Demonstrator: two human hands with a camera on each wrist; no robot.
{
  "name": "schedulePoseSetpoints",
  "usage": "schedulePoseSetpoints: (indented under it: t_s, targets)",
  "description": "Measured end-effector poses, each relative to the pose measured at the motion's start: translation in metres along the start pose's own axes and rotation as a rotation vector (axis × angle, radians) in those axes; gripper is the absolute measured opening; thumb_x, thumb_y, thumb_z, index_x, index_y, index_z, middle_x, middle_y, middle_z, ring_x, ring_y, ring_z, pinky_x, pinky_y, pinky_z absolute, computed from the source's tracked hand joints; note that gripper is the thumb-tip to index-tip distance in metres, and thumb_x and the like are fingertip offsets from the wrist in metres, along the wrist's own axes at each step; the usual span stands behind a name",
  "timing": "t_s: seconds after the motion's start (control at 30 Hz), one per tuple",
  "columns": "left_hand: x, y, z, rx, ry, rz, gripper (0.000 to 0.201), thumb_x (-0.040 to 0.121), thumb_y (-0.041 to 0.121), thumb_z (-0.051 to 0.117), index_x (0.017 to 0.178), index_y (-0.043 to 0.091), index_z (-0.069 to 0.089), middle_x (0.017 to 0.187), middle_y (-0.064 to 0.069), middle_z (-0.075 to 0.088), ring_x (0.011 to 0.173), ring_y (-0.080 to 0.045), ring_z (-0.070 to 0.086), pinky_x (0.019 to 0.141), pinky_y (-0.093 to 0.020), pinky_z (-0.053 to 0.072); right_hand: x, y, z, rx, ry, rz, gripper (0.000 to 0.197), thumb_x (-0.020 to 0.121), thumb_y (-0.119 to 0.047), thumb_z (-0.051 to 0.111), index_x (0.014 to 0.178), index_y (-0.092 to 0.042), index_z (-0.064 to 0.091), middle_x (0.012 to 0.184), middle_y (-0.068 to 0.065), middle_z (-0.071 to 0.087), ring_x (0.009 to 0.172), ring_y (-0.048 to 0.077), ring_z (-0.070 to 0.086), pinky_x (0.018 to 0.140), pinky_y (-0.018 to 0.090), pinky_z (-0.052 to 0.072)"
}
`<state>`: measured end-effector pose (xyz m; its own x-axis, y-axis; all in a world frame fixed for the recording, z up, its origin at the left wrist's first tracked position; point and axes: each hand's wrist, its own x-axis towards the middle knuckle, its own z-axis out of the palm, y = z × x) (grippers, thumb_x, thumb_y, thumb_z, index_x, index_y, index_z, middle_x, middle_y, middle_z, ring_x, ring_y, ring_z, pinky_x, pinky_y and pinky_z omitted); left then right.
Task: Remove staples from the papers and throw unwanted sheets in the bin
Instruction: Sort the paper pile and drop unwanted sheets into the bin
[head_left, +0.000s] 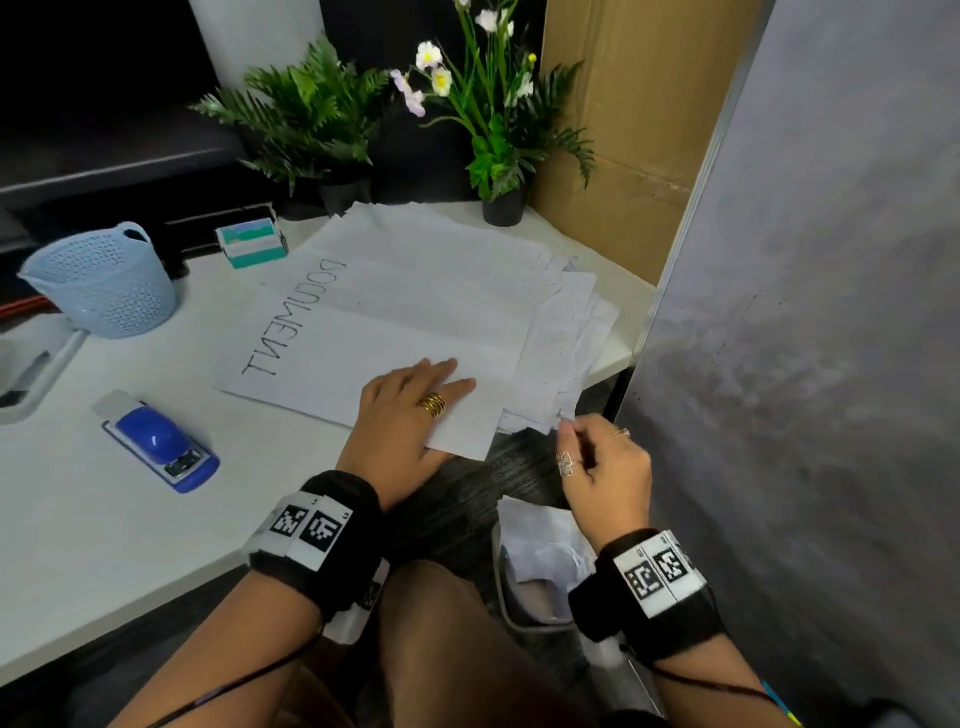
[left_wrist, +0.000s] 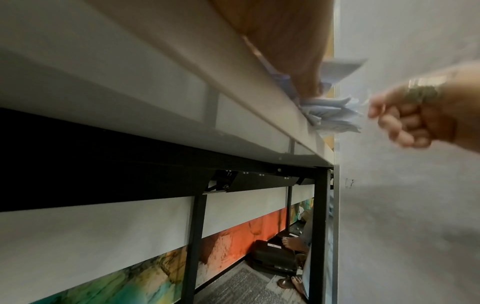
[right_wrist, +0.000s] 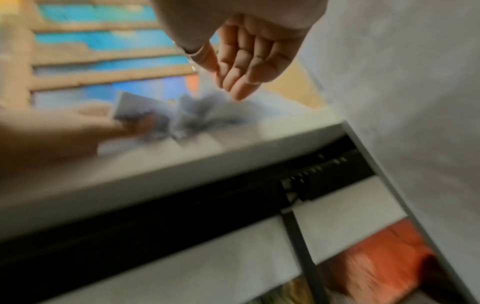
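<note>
A stack of white papers (head_left: 415, 291) lies on the white table (head_left: 130, 519), its top sheet lettered "DOCUMENT". My left hand (head_left: 431, 387) presses flat on the stack's near corner, which juts over the table edge. Ragged corners of lower sheets (head_left: 540, 410) fan out at the edge, blurred in the right wrist view (right_wrist: 194, 121). My right hand (head_left: 576, 439) hovers just beside those corners, fingers loosely curled (right_wrist: 241, 82), with nothing visible in them. Under it on the floor stands a grey bin (head_left: 511, 616) with crumpled paper (head_left: 540, 540) inside.
A blue stapler (head_left: 161, 441) sits left of my left hand. A pale blue basket (head_left: 104, 280) and a small teal box (head_left: 252, 241) stand farther back, with two potted plants (head_left: 498, 130) behind the papers. A grey partition (head_left: 805, 312) walls off the right.
</note>
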<state>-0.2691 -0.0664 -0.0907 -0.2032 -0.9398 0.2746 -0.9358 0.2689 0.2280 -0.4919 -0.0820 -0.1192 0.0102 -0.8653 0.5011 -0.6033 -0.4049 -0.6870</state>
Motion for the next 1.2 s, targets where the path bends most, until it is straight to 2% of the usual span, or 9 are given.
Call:
schedulePoseSetpoints:
  t_s: [0.17, 0.3, 0.4, 0.5, 0.67, 0.83, 0.93, 1.1, 1.2]
  targets:
    - [-0.009, -0.002, 0.002, -0.274, 0.099, 0.005, 0.053, 0.085, 0.017, 0.048, 0.138, 0.016, 0.043, 0.144, -0.007, 0.041, 0.134, -0.023, 0.031, 0.112, -0.042, 0.022, 0.022, -0.045, -0.005, 0.087, 0.018, -0.062, 0.044, 0.091, -0.035, 0.048, 0.058, -0.006, 0.054, 0.047, -0.001, 0.045, 0.049, 0.016, 0.043, 0.05, 0.014, 0.034]
    - [-0.022, 0.002, -0.006, -0.399, 0.108, -0.028, 0.065, 0.079, -0.013, 0.046, 0.137, 0.015, 0.044, 0.14, 0.005, 0.034, 0.132, -0.014, 0.034, 0.11, -0.006, 0.011, 0.031, -0.059, 0.003, 0.222, -0.225, 0.231, 0.051, 0.094, -0.037, 0.052, 0.061, 0.002, 0.058, 0.053, 0.017, 0.059, 0.045, 0.028, 0.058, 0.049, 0.032, 0.047]
    - [-0.038, 0.004, -0.014, -0.466, 0.142, 0.017, 0.07, 0.071, -0.008, 0.042, 0.133, 0.023, 0.052, 0.136, 0.01, 0.043, 0.128, -0.004, 0.038, 0.11, -0.007, 0.016, 0.037, -0.074, 0.003, 0.447, -0.304, 0.482, 0.039, 0.092, -0.034, 0.056, 0.069, -0.002, 0.051, 0.055, 0.015, 0.061, 0.038, 0.018, 0.058, 0.038, 0.023, 0.043]
    - [-0.055, 0.002, -0.016, -0.523, 0.148, 0.016, 0.07, 0.074, -0.004, 0.044, 0.13, 0.038, 0.049, 0.134, 0.015, 0.048, 0.126, 0.002, 0.041, 0.11, -0.013, 0.025, 0.041, -0.076, 0.004, 0.473, -0.252, 0.481, 0.027, 0.089, -0.027, 0.063, 0.085, -0.003, 0.051, 0.071, 0.015, 0.06, 0.05, 0.009, 0.064, 0.053, 0.025, 0.051]
    - [-0.074, -0.007, -0.034, -0.333, -0.071, 0.014, 0.076, 0.07, 0.085, 0.031, 0.135, 0.045, 0.037, 0.143, 0.025, 0.029, 0.132, 0.008, 0.022, 0.112, -0.016, 0.016, 0.038, -0.081, 0.002, 0.464, -0.226, 0.309, 0.017, 0.092, -0.007, 0.056, 0.107, -0.013, 0.053, 0.106, -0.003, 0.061, 0.107, 0.015, 0.059, 0.092, 0.027, 0.046]
    - [-0.064, -0.017, -0.064, -0.248, 0.199, -0.119, 0.056, 0.088, 0.064, 0.035, 0.135, 0.035, 0.044, 0.146, 0.017, 0.031, 0.139, -0.005, 0.018, 0.115, -0.039, 0.023, 0.032, -0.101, -0.014, 0.686, -0.174, 0.166, 0.038, 0.092, -0.001, 0.051, 0.111, -0.034, 0.053, 0.109, -0.021, 0.061, 0.101, -0.008, 0.06, 0.088, 0.012, 0.048]
    - [-0.057, -0.021, -0.096, -0.178, 0.376, -0.335, 0.05, 0.092, 0.052, 0.045, 0.136, 0.029, 0.045, 0.152, 0.008, 0.025, 0.141, -0.016, 0.014, 0.115, -0.046, 0.02, 0.031, -0.105, -0.021, 0.698, -0.119, 0.143, 0.031, 0.091, -0.002, 0.054, 0.108, -0.028, 0.054, 0.092, -0.015, 0.063, 0.08, -0.004, 0.062, 0.082, 0.025, 0.05]
    - [-0.065, -0.035, -0.143, -0.244, 0.64, -0.538, 0.071, 0.083, 0.059, 0.046, 0.143, 0.025, 0.031, 0.151, -0.003, 0.026, 0.138, -0.024, 0.024, 0.111, -0.054, 0.025, 0.017, -0.108, -0.014, 0.733, -0.207, 0.185, 0.039, 0.091, -0.002, 0.053, 0.113, -0.034, 0.05, 0.098, -0.005, 0.065, 0.088, 0.009, 0.063, 0.092, 0.036, 0.051]
    - [-0.08, -0.036, -0.16, -0.146, 0.651, -0.578, 0.089, 0.069, 0.068, 0.051, 0.144, 0.024, 0.028, 0.152, -0.004, 0.023, 0.139, -0.024, 0.019, 0.113, -0.055, 0.018, 0.005, -0.109, -0.004, 0.743, -0.287, 0.186, 0.036, 0.091, -0.001, 0.052, 0.115, -0.027, 0.049, 0.094, 0.0, 0.064, 0.083, -0.002, 0.062, 0.085, 0.018, 0.052]
